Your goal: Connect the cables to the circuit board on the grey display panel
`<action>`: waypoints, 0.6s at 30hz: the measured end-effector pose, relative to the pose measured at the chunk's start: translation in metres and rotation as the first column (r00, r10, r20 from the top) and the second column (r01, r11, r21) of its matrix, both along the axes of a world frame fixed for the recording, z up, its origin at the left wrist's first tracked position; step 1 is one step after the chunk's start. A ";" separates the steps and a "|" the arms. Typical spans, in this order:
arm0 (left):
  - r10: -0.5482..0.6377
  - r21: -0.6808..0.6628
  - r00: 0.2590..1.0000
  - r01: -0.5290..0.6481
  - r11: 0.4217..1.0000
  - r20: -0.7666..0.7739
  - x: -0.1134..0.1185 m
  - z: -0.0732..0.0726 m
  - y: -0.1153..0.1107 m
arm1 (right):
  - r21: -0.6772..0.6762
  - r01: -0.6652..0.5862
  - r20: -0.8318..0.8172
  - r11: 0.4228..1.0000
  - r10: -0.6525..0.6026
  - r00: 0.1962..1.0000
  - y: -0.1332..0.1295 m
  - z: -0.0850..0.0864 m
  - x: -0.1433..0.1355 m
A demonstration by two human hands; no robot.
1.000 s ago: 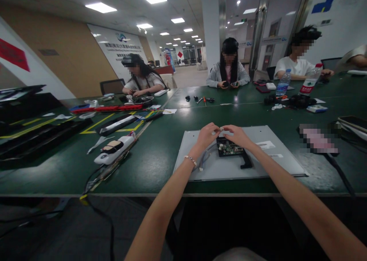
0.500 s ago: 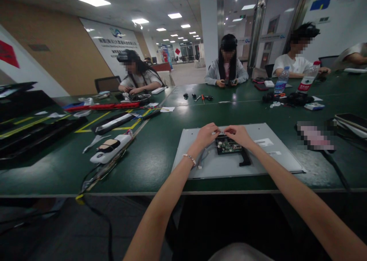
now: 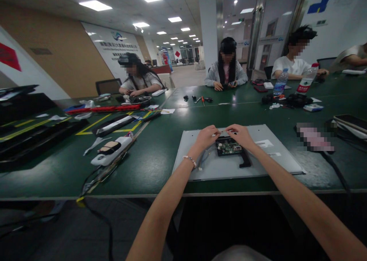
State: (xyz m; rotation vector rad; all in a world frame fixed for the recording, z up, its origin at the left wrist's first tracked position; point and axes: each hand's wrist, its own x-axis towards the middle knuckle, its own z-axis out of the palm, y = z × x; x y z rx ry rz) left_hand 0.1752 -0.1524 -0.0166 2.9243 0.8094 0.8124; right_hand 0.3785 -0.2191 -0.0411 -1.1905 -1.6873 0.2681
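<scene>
Our fingertips, close together a second ago, now stand slightly apart, while the grey panel (image 3: pixel 258 167) and the circuit board (image 3: pixel 226 147) lie as they did. Our left hand (image 3: pixel 207 135) is narrowed at thumb and forefinger; our right hand (image 3: pixel 240 135) faces it, fingers bent likewise. Something small and pale may sit between them, but we cannot tell what either hand grips. The circuit board rests in its black frame (image 3: pixel 246 160) on the panel, just nearer us than the fingertips, with a thin cable (image 3: pixel 203 159) beside it at left. We judge the step in hand to be fine two-handed work above the frame's far edge; the next move seems to call for a light, steady pinch.
</scene>
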 end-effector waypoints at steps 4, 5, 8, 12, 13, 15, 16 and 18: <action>-0.003 -0.008 1.000 0.003 1.000 -0.014 -0.001 0.000 0.000 | 0.003 -0.049 0.005 0.999 0.049 0.999 0.003 -0.005 -0.002; -0.005 -0.009 1.000 0.005 1.000 -0.019 -0.001 0.001 0.000 | 0.001 -0.066 0.004 0.998 0.066 0.998 0.003 -0.007 -0.003; -0.008 -0.001 0.999 0.008 1.000 -0.036 -0.001 0.002 -0.002 | 0.005 -0.073 -0.013 0.997 0.073 0.997 0.006 -0.010 -0.004; -0.012 0.009 0.999 0.012 1.000 -0.045 0.000 0.002 -0.004 | 0.037 -0.034 0.054 0.999 0.032 0.998 0.006 -0.010 -0.002; -0.014 0.008 0.999 0.015 1.000 -0.046 -0.001 0.002 -0.004 | 0.042 -0.035 0.075 0.999 0.032 0.997 0.006 -0.010 -0.002; -0.019 0.005 0.999 0.019 1.000 -0.047 -0.001 0.002 -0.004 | 0.038 -0.033 0.101 0.999 0.029 0.994 0.004 -0.007 -0.002; -0.020 0.004 0.999 0.020 1.000 -0.050 -0.001 0.002 -0.004 | 0.033 -0.022 0.110 0.999 0.018 0.994 0.003 -0.006 -0.002; -0.014 0.005 0.998 0.015 1.000 -0.062 -0.001 0.003 -0.004 | 0.022 0.021 0.124 1.000 -0.023 0.992 0.002 -0.003 0.000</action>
